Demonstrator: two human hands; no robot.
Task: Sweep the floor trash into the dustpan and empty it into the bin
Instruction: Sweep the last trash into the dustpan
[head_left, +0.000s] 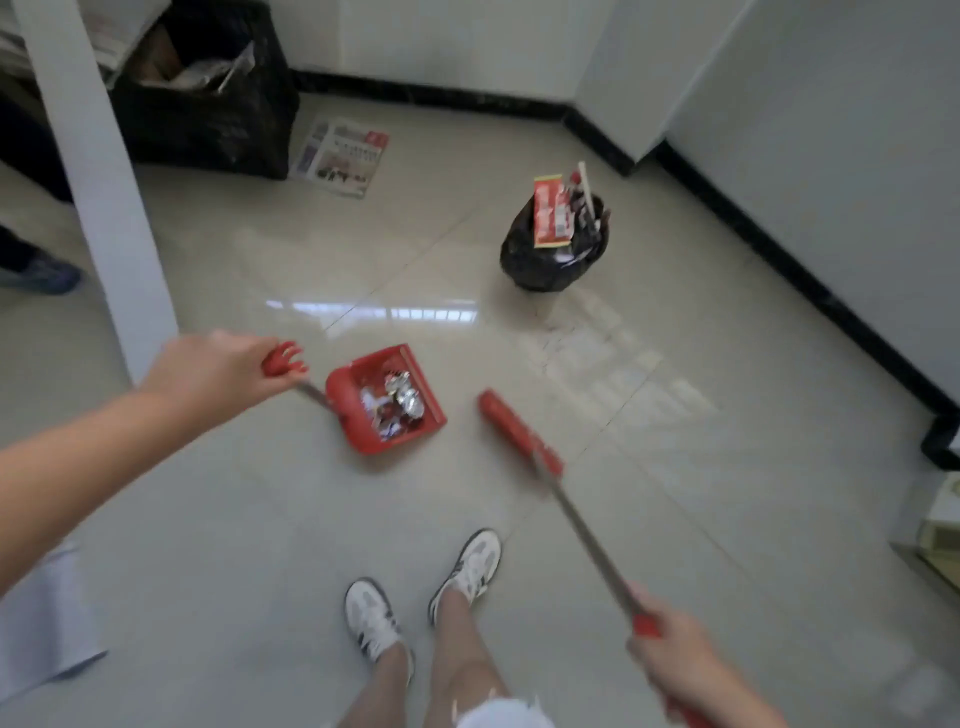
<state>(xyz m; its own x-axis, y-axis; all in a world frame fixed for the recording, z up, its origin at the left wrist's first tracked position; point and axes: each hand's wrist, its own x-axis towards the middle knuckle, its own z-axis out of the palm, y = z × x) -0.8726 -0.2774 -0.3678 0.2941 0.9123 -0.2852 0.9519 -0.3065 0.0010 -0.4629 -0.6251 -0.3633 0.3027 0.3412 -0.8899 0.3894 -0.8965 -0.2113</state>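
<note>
Left grip (221, 366) holds trash-filled dustpan (363, 441); right grip (675, 657), broom (519, 434).

Left arm (78, 467): bare, entering at the lower left edge, stretched forward across the view, wrist straight. Left hand (223, 371): back turned up, fingers (249, 351) curled round the red top of the dustpan handle (283, 359). Right arm: only the forearm (737, 696) visible, at the lower right corner, blurred. Right hand (675, 652): held low and close to the body, closed round the red grip of the broom handle (645, 625). Hands well apart, left farther forward than right. Legs (457, 660) bare; right foot (475, 564) set ahead of left foot (371, 618), both in white trainers.
</note>
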